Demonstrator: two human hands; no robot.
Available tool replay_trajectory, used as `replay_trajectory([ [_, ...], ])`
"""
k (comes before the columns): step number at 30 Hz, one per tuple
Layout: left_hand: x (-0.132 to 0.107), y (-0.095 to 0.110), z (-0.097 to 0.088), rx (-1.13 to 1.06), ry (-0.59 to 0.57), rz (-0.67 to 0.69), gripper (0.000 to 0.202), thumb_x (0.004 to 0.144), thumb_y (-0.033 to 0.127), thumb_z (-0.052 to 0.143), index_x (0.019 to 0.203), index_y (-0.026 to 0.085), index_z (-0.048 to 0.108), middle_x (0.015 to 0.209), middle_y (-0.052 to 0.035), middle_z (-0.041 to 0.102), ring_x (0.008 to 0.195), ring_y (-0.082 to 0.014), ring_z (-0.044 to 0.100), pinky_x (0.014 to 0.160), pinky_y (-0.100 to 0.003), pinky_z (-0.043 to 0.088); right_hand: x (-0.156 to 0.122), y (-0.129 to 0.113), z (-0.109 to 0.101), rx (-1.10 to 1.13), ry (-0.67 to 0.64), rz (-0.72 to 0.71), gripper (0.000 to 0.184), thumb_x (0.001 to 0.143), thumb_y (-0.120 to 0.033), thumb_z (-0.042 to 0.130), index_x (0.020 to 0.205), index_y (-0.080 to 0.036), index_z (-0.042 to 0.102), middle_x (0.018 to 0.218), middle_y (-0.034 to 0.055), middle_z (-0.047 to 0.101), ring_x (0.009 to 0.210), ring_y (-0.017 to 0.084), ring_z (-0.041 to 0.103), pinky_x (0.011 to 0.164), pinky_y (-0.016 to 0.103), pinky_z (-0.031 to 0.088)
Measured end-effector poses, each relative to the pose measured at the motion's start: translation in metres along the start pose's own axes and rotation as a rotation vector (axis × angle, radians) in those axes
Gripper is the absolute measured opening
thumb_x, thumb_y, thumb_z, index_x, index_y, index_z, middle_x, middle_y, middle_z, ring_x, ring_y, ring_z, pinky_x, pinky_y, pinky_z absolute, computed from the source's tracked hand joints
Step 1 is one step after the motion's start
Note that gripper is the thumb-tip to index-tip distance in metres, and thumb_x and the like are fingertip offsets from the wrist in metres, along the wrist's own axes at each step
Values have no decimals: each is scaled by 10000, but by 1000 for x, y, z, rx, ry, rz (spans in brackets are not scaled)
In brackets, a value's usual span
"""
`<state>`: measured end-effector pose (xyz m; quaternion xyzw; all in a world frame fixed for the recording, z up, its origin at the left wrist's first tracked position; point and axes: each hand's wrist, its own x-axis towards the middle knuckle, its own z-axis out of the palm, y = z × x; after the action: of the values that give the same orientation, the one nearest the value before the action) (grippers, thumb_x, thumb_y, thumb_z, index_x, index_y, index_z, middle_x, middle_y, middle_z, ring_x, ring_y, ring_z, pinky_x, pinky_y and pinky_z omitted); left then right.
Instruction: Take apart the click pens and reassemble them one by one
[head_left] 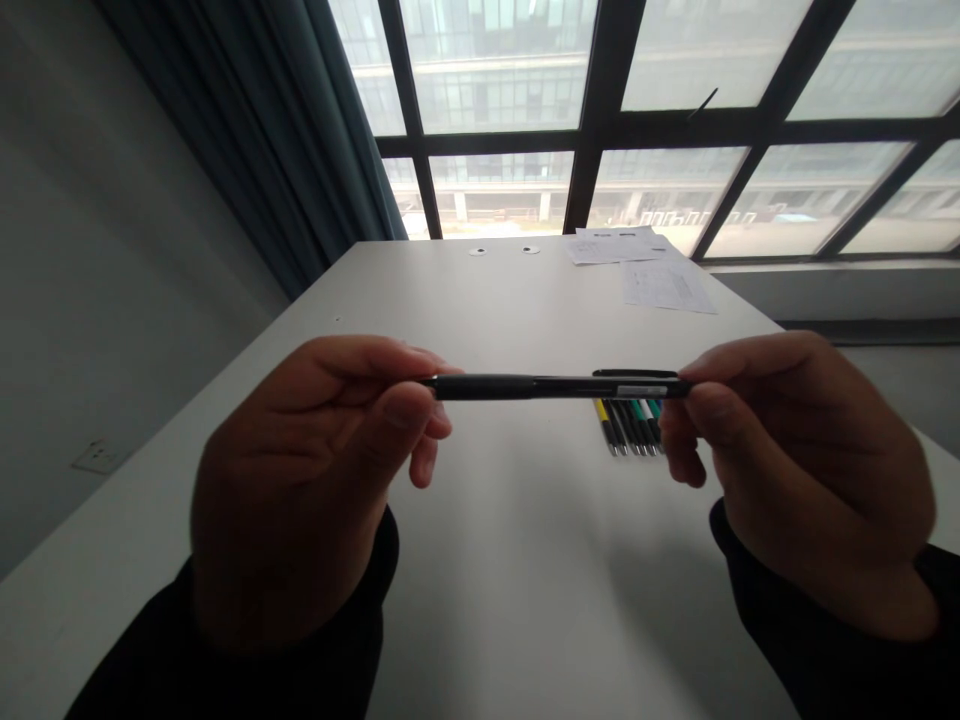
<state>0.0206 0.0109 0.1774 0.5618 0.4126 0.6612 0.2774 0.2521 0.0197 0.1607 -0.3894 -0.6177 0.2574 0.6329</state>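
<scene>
I hold a black pen (540, 386) level above the white table (510, 560), one end in each hand. My left hand (315, 470) pinches its tip end between thumb and fingers. My right hand (787, 460) pinches the clip end the same way. Both wrists are in dark sleeves. Behind the pen, on the table, lie several more pens (628, 425) side by side, with yellow, white and green parts showing; my right fingers partly hide them.
Sheets of printed paper (664, 283) lie at the far right of the table. Two small round discs (531, 249) sit near the far edge. A window with dark frames and a blue-grey curtain (285, 150) are behind. A wall socket (96, 457) is low at left.
</scene>
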Motion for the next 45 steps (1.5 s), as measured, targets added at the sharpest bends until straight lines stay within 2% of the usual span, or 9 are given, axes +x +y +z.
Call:
replay_trajectory([
  [3, 4, -1, -1, -254, -127, -7, 154, 869, 323, 698, 943, 188, 706, 870, -8, 692, 634, -100, 631, 503, -199, 523, -2, 1, -2, -24, -72, 1, 53, 884, -184, 670, 873, -210, 625, 653, -31, 607, 467, 97, 558, 389, 235, 402],
  [7, 4, -2, 0, -323, -176, 24, 178, 909, 341, 644, 979, 194, 715, 921, -23, 694, 798, -115, 650, 701, -214, 575, -2, 1, -2, -149, -436, -34, 69, 920, -196, 635, 870, -219, 593, 637, -57, 607, 484, 64, 550, 464, 186, 436],
  [9, 1, -1, 1, -267, -236, 16, 168, 884, 348, 672, 961, 209, 726, 882, -33, 703, 852, -155, 667, 788, -272, 587, -1, 2, 0, -229, -643, -89, 77, 927, -230, 635, 867, -212, 589, 640, -55, 618, 516, 65, 557, 516, 181, 439],
  [11, -2, 0, 2, -163, -341, -13, 186, 891, 375, 654, 964, 220, 725, 813, -41, 698, 846, -199, 685, 783, -330, 595, 0, 3, 3, -279, -813, -125, 120, 923, -304, 645, 871, -207, 597, 689, -37, 650, 575, 80, 585, 560, 190, 443],
  [14, -6, -2, 7, 175, -451, 88, 180, 927, 329, 608, 998, 200, 712, 827, -47, 687, 761, -174, 676, 669, -280, 566, 2, 5, 4, -298, -952, -58, 214, 894, -411, 666, 911, -205, 613, 771, -19, 681, 620, 95, 608, 590, 203, 454],
  [18, -8, -12, 14, 655, -527, 467, 185, 890, 202, 656, 1055, 142, 712, 849, -61, 682, 724, -140, 637, 632, -243, 519, 5, 8, -1, -271, -813, 1, 210, 963, -393, 557, 950, -190, 611, 758, -3, 669, 610, 100, 594, 578, 209, 454],
  [23, -8, -18, 16, 719, -577, 625, 181, 888, 182, 654, 1055, 121, 686, 849, -54, 717, 747, -158, 638, 684, -278, 535, 5, 7, -2, -333, -729, -93, 183, 983, -240, 506, 839, -187, 606, 653, -16, 638, 563, 90, 585, 560, 200, 442],
  [32, -7, -16, 18, 686, -643, 622, 160, 927, 154, 574, 1006, 60, 677, 790, -76, 706, 685, -170, 621, 631, -305, 534, 2, 7, -1, -387, -601, -290, 86, 955, -197, 564, 897, -178, 626, 647, -19, 664, 550, 88, 607, 553, 198, 450],
  [45, -7, -16, 12, 637, -786, 437, 171, 952, 131, 501, 1019, 118, 658, 849, -63, 735, 706, -142, 678, 658, -236, 543, 0, 14, -3, -457, -614, -428, 84, 952, -229, 586, 993, -190, 648, 776, 45, 730, 624, 149, 676, 551, 242, 505],
])
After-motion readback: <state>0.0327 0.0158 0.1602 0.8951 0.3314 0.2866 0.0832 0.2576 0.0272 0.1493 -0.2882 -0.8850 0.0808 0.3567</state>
